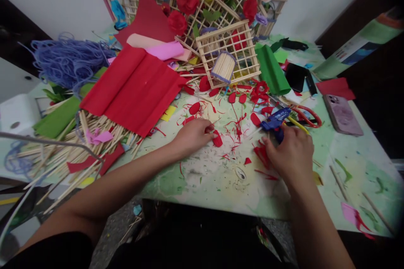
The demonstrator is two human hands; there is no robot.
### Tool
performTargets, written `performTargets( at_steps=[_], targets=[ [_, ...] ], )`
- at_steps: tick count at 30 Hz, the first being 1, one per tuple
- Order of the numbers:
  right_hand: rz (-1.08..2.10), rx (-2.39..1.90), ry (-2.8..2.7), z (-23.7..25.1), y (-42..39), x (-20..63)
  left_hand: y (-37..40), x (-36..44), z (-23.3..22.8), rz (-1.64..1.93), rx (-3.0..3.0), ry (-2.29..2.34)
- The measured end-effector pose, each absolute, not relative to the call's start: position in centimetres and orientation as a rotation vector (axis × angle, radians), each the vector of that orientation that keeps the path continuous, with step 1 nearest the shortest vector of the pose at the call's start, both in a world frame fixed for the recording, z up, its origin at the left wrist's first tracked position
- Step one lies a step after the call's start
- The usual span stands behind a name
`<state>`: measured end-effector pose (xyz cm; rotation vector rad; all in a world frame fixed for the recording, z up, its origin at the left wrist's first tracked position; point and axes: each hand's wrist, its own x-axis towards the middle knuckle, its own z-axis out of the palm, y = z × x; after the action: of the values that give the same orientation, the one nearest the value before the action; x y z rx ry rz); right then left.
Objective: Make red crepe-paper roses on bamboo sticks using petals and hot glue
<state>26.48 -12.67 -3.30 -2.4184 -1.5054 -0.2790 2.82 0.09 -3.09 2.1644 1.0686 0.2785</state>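
My left hand (197, 135) is closed in a pinch at the table's middle, with a small red paper petal (217, 139) at its fingertips. Over to the right, my right hand (293, 148) has its fingers around a blue glue gun (275, 118), whose nozzle side points left. The palm hides part of the tool. Beneath and behind it lie scissors with orange handles (311, 115). Loose red petals (194, 108) and thin red scraps (238, 128) are strewn between and beyond both hands.
Folded red crepe paper (135, 88) covers part of a pile of thin sticks (63, 155) at left. Blue-violet yarn (69, 61) is heaped behind. A stick lattice (229, 52) and paper roses (187, 0) stand at the back. A phone (342, 113) lies right.
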Motion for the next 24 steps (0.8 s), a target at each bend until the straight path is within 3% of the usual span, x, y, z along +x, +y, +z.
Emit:
performTargets(
  at_steps=[24],
  targets=[
    [-0.303, -2.538, -1.658, -3.0, -11.4, 30.9, 0.4, 2.8, -4.2, 0.310, 2.146, 1.059]
  ],
)
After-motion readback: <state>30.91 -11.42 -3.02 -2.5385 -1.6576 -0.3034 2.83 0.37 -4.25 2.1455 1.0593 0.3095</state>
